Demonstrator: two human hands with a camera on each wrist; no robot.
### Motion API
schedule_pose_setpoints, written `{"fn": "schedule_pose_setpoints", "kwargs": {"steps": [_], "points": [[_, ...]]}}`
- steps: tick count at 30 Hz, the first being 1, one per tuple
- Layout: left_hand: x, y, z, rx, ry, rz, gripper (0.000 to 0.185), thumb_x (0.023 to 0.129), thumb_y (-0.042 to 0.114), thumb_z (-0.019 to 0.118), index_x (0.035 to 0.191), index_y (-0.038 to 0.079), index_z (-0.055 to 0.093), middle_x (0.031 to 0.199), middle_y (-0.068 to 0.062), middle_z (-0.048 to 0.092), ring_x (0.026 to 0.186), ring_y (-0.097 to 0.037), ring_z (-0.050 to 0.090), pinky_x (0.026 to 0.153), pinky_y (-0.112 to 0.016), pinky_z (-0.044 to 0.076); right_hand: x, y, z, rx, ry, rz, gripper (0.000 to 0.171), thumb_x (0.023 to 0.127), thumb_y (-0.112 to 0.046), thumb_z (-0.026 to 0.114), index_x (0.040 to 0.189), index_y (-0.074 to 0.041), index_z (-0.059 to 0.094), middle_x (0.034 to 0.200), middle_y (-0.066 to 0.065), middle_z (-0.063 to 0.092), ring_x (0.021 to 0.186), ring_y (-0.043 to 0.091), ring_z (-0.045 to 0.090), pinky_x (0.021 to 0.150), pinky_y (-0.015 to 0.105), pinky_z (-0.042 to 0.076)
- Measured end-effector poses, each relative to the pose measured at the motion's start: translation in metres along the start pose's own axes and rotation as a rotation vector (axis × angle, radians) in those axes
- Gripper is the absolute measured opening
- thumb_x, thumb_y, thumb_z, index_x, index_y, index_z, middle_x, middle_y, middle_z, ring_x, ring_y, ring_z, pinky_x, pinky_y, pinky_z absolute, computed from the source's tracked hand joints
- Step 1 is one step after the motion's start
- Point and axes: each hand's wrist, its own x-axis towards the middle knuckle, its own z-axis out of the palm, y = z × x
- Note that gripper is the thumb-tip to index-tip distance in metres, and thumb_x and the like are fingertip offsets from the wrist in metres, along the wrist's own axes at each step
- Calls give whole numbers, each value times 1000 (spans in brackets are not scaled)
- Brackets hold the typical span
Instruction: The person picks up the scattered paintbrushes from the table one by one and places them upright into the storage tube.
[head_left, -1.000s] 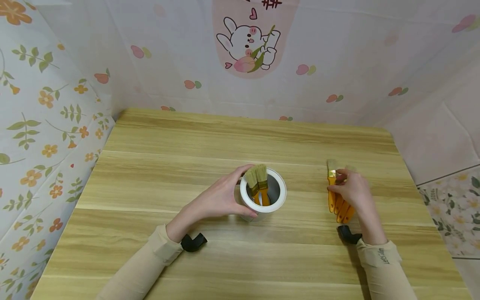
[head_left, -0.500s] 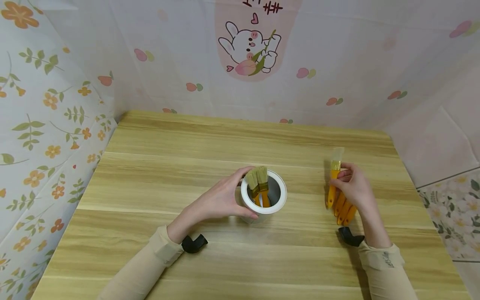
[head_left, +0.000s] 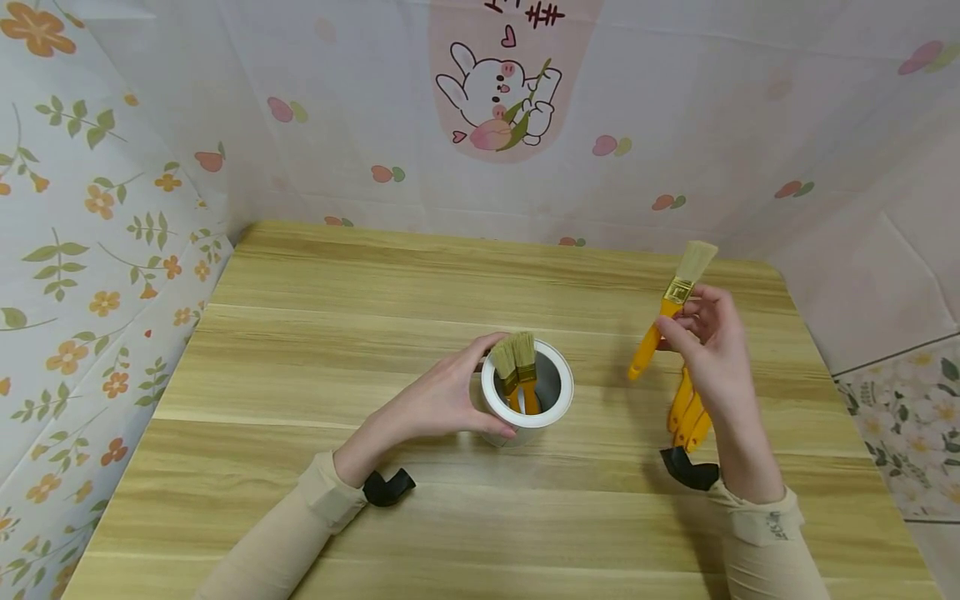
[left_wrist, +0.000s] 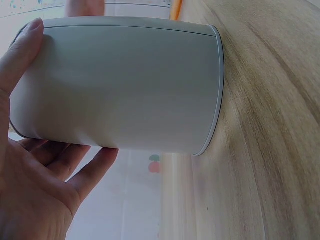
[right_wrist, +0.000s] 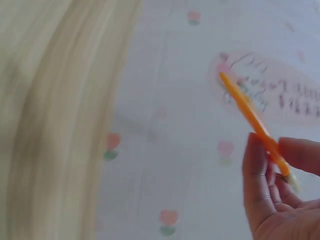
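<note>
Behind the can point(head_left: 540, 420), a pale curtain point(head_left: 337, 83) printed with a rabbit point(head_left: 483, 82). Under the can, a wood-grained table point(head_left: 300, 367). Upright on that, the can itself, pale-walled, white-rimmed. At the can's left side, the left hand point(head_left: 442, 398), thumb and fingers curled round its wall. Well right of the can, the right hand point(head_left: 717, 357), pinching a raised, tilted brush point(head_left: 670, 309), bristles upward. Also right of the can, loose brushes point(head_left: 680, 407) on the table, only orange handles showing. Inside the can, two brushes point(head_left: 527, 367), bristles up.
</note>
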Motion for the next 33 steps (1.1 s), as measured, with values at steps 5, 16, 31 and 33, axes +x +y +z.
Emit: {"fn": "schedule_pose_setpoints", "kwargs": {"steps": [5, 16, 31, 33], "points": [[0, 0, 0, -6, -1, 13, 118, 66, 41, 98, 160, 23, 29, 147, 2, 55, 121, -16, 64, 108, -47, 49, -10, -20, 25, 257, 2, -148, 40, 94, 16, 60, 126, -6, 52, 102, 7, 60, 82, 13, 67, 69, 24, 62], [0, 0, -1, -13, -4, 7, 119, 66, 42, 98, 161, 22, 28, 151, 1, 53, 125, -18, 63, 110, -50, 48, -27, -35, 69, 401, -69, -352, 35, 92, 22, 55, 122, 3, 54, 100, 13, 67, 80, 20, 70, 70, 28, 62], [0, -1, -2, -13, -15, 12, 117, 67, 44, 97, 160, 24, 28, 147, 0, 56, 123, -18, 63, 108, -50, 49, -36, -16, 86, 37, -159, -367, 16, 94, 9, 65, 102, 15, 53, 90, -2, 63, 80, 10, 68, 74, 17, 55], [0, -2, -2, -7, -13, 15, 117, 67, 44, 97, 160, 24, 28, 147, 1, 56, 122, -17, 63, 107, -49, 50, -36, -14, 86, -13, -150, -374, 13, 92, 14, 64, 100, 14, 55, 91, -5, 62, 79, 9, 66, 73, 15, 53]]}}
